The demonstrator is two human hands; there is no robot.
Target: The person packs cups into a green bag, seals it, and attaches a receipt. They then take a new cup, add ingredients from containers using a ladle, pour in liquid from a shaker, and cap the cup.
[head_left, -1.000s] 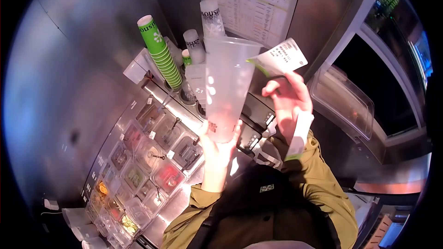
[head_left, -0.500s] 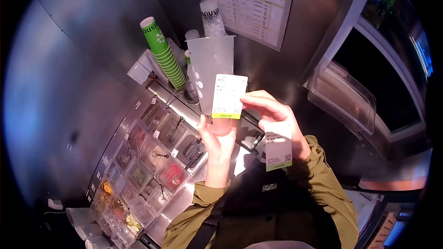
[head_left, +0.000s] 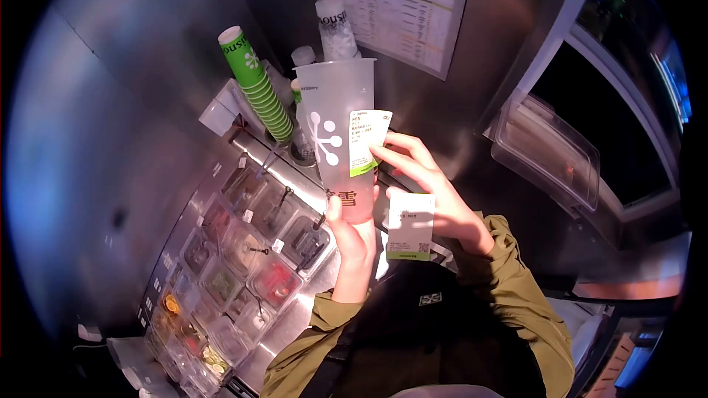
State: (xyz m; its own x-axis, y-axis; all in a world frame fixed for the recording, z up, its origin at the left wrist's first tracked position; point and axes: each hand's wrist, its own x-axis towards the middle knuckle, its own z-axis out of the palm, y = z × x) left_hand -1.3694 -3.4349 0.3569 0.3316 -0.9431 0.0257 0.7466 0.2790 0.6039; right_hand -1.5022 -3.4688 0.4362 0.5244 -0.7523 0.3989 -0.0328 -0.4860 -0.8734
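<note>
My left hand [head_left: 352, 242] is wrapped round the lower part of a tall translucent plastic cup [head_left: 324, 99] with white and dark print, held upright. On the cup's right side sits a white printed label [head_left: 361, 140] with a green lower edge; its right side stands off the curved wall. Fingertips of my right hand [head_left: 431, 180] touch that label. A second white label [head_left: 411, 227], also green-edged, hangs from the same hand below the fingers. The thumb is partly hidden behind it.
Green paper cups [head_left: 265, 99] and translucent cups [head_left: 338, 33] stand stacked behind. Lidded topping containers [head_left: 276, 280] fill the counter at lower left. A printed chart [head_left: 394, 11] is on the wall. A clear plastic cover [head_left: 546, 151] juts out at right.
The cup has turned, so its white pattern faces me more. The first label now tilts around the cup's right side. My right hand and the hanging label have shifted left.
</note>
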